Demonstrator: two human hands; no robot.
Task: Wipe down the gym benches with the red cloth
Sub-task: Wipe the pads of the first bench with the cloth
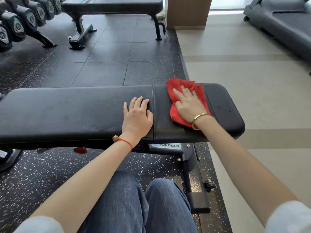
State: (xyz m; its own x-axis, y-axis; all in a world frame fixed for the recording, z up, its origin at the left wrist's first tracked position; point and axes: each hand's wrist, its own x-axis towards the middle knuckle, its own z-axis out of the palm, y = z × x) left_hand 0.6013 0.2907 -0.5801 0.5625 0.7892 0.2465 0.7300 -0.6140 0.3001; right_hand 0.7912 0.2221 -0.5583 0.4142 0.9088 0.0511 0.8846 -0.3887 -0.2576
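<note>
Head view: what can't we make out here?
- Pad under the red cloth and right hand: covered, so its state there is unknown.
- Near bench, left end: cut off by the frame edge.
- Far bench: top cropped by the upper edge.
- Dumbbells: markings too small to read.
- Pad under the left hand: hidden by the palm.

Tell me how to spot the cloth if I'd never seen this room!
Find the long black padded gym bench nearest the person, running across the speckled rubber floor. At its right end, the right hand lies flat on a crumpled red cloth. It is the only bright red fabric on the black padding.
</note>
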